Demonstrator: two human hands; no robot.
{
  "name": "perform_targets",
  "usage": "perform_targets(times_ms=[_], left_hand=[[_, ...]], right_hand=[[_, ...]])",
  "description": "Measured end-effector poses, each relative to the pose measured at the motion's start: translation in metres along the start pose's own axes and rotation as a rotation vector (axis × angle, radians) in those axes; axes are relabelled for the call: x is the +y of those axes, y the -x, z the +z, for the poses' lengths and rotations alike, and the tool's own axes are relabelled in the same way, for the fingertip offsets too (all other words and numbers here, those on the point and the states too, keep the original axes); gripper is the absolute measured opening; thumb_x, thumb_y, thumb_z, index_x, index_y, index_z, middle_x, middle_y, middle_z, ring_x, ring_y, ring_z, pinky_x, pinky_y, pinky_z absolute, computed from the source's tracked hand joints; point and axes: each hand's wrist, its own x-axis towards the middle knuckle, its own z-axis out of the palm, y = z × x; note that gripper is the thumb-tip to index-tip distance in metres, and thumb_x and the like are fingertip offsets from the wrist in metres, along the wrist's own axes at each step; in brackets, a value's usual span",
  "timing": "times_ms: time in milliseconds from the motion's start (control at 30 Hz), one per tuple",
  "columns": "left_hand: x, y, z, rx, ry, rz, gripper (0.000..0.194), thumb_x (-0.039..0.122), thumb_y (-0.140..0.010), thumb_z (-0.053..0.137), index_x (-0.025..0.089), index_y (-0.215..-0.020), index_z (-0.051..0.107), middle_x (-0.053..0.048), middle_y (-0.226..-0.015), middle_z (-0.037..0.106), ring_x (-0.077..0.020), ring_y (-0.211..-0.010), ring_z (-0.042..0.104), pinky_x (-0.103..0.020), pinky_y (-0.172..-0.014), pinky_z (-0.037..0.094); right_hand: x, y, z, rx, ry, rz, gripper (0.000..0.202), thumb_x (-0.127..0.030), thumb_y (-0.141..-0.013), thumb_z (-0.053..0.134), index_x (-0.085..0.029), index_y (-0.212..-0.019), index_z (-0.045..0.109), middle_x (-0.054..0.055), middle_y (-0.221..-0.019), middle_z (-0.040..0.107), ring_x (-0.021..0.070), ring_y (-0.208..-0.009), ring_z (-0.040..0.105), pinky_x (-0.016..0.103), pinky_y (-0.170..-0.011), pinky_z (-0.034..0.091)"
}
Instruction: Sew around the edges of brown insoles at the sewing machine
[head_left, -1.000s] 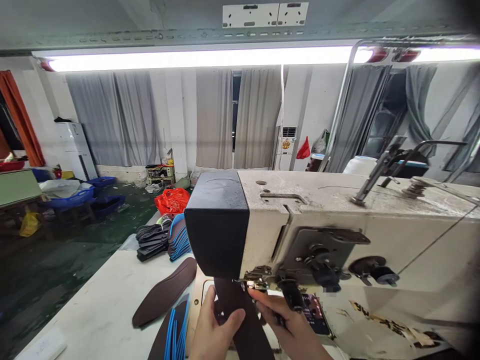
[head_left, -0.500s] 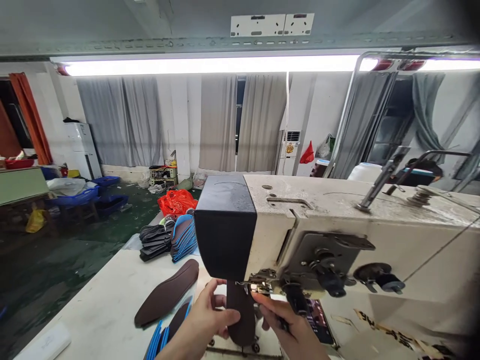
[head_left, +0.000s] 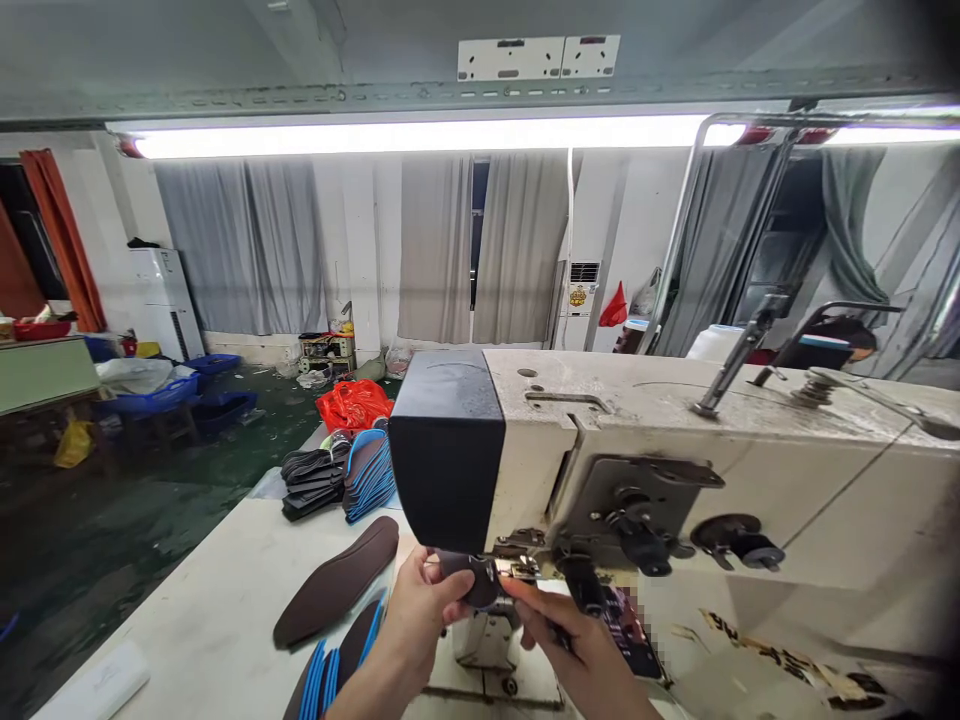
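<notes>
A cream sewing machine (head_left: 660, 450) with a black head end fills the right half of the view. Under its head, my left hand (head_left: 424, 610) pinches the near end of a dark brown insole (head_left: 474, 582), most of which is hidden behind the head. My right hand (head_left: 577, 650) reaches up from the right, its fingertips touching the metal presser-foot parts (head_left: 517, 565) and the same insole end.
A loose brown insole (head_left: 337, 582) lies on the white table (head_left: 210, 620), with blue-edged insoles (head_left: 330, 670) at the near edge. Stacks of insoles (head_left: 341, 480) sit at the table's far end. A phone (head_left: 630, 640) leans by the machine. Blue bins (head_left: 195, 385) stand on the floor.
The brown insole has slid away under the machine head, so much less of it shows. My left hand followed it upward; my right hand stays at the presser foot.
</notes>
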Motion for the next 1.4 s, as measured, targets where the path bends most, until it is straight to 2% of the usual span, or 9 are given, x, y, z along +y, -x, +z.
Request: perform_targets(times_ms=[200, 333, 400, 467, 600, 700, 1033, 1267, 1400], left_hand=[[-0.044, 0.015, 0.012, 0.222, 0.253, 0.058, 0.041, 0.025, -0.060, 0.084, 0.021, -0.094, 0.061, -0.004, -0.099, 0.073, -0.0198, -0.095, 0.068, -0.024, -0.077, 0.054], [-0.056, 0.036, 0.006, 0.168, 0.127, 0.028, 0.027, 0.038, -0.068, 0.078, 0.022, -0.073, 0.058, 0.001, -0.067, 0.067, -0.0157, -0.065, 0.067, -0.025, -0.068, 0.054], [-0.039, 0.038, -0.004, 0.070, -0.168, 0.116, 0.029, 0.045, -0.073, 0.072, 0.021, -0.066, 0.055, 0.003, -0.052, 0.059, -0.0142, -0.050, 0.059, -0.025, -0.056, 0.050], [-0.007, 0.029, -0.012, 0.064, -0.441, 0.307, 0.024, 0.040, -0.072, 0.072, 0.021, -0.068, 0.059, 0.000, -0.059, 0.063, -0.0160, -0.061, 0.061, -0.025, -0.062, 0.048], [0.063, -0.003, -0.017, -0.262, -0.788, 0.013, 0.012, 0.028, -0.067, 0.071, 0.017, -0.072, 0.070, -0.001, -0.064, 0.068, -0.0189, -0.067, 0.061, -0.024, -0.061, 0.044], [0.080, -0.004, -0.017, -0.409, -0.786, -0.106, 0.017, 0.021, -0.060, 0.073, 0.016, -0.077, 0.074, 0.000, -0.067, 0.070, -0.0157, -0.059, 0.060, -0.022, -0.056, 0.042], [0.001, 0.034, -0.009, -0.231, -0.241, -0.060, 0.036, 0.024, -0.062, 0.075, 0.020, -0.094, 0.057, 0.000, -0.069, 0.072, -0.0169, -0.060, 0.066, -0.026, -0.060, 0.050], [-0.011, 0.036, -0.014, -0.196, -0.299, -0.067, 0.050, 0.037, -0.061, 0.079, 0.020, -0.103, 0.057, -0.002, -0.071, 0.072, -0.0189, -0.063, 0.066, -0.027, -0.058, 0.051], [-0.006, 0.047, -0.022, -0.172, -0.294, -0.065, 0.052, 0.039, -0.057, 0.082, 0.024, -0.104, 0.064, -0.004, -0.083, 0.074, -0.0246, -0.079, 0.067, -0.033, -0.072, 0.054]], right_hand=[[-0.007, -0.003, -0.002, -0.032, -0.007, 0.037, 0.037, -0.039, -0.095, 0.047, -0.024, -0.122, 0.067, 0.002, -0.069, 0.073, 0.0152, -0.061, 0.068, 0.025, -0.067, 0.055], [-0.007, -0.002, -0.001, -0.010, -0.017, 0.010, 0.038, -0.041, -0.095, 0.046, -0.022, -0.121, 0.068, 0.002, -0.064, 0.071, 0.0153, -0.059, 0.064, 0.025, -0.066, 0.053], [-0.007, -0.001, 0.000, -0.004, -0.037, -0.010, 0.037, -0.038, -0.096, 0.046, -0.023, -0.121, 0.068, 0.002, -0.064, 0.070, 0.0143, -0.058, 0.063, 0.024, -0.064, 0.052], [-0.009, -0.001, 0.000, -0.010, -0.070, -0.027, 0.035, -0.034, -0.096, 0.047, -0.023, -0.123, 0.066, 0.001, -0.066, 0.070, 0.0131, -0.058, 0.061, 0.023, -0.064, 0.051], [-0.012, -0.002, 0.000, -0.010, -0.098, -0.054, 0.036, -0.032, -0.096, 0.046, -0.023, -0.125, 0.064, 0.000, -0.067, 0.069, 0.0117, -0.058, 0.060, 0.022, -0.062, 0.051], [-0.012, -0.003, -0.001, -0.014, -0.118, -0.083, 0.039, -0.034, -0.096, 0.045, -0.022, -0.129, 0.062, 0.000, -0.065, 0.068, 0.0120, -0.056, 0.058, 0.022, -0.059, 0.051], [-0.001, 0.000, 0.000, -0.018, 0.027, 0.000, 0.036, -0.036, -0.095, 0.047, -0.026, -0.124, 0.066, -0.001, -0.063, 0.067, 0.0142, -0.058, 0.063, 0.022, -0.061, 0.051], [0.001, 0.001, 0.000, -0.029, 0.057, 0.063, 0.035, -0.036, -0.094, 0.049, -0.027, -0.123, 0.066, 0.001, -0.071, 0.071, 0.0154, -0.062, 0.065, 0.026, -0.066, 0.053], [0.000, 0.002, -0.001, -0.019, 0.060, 0.069, 0.036, -0.039, -0.093, 0.050, -0.027, -0.122, 0.067, 0.002, -0.071, 0.073, 0.0160, -0.063, 0.067, 0.026, -0.065, 0.054]])
